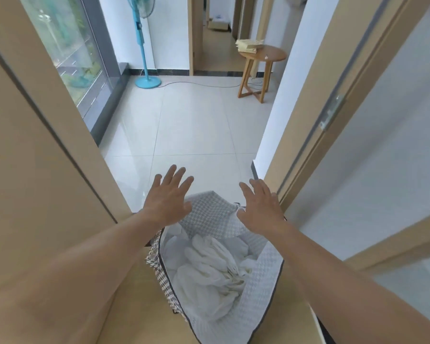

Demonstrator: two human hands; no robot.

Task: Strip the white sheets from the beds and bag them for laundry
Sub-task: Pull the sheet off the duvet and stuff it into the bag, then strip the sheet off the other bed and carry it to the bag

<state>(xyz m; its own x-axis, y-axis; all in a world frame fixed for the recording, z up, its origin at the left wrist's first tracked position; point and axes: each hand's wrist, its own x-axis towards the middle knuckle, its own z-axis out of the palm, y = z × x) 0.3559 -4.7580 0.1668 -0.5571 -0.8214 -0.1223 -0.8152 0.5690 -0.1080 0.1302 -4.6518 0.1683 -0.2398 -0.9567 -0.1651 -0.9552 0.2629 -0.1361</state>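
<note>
A houndstooth laundry bag (266,259) stands open on the floor just below me, in a doorway. Crumpled white sheets (214,266) fill its inside. The bag's far flap (209,212) rises between my hands. My left hand (168,197) hovers over the bag's far left rim, palm down, fingers spread, holding nothing. My right hand (261,206) hovers over the far right rim, also spread and empty, touching or nearly touching the flap's edge.
Tan door frames (315,135) flank me on both sides. Beyond lies pale tiled floor (191,125), a blue standing fan (144,58) with its cord by the window, and a round wooden side table (261,65) with papers. Another doorway opens at the back.
</note>
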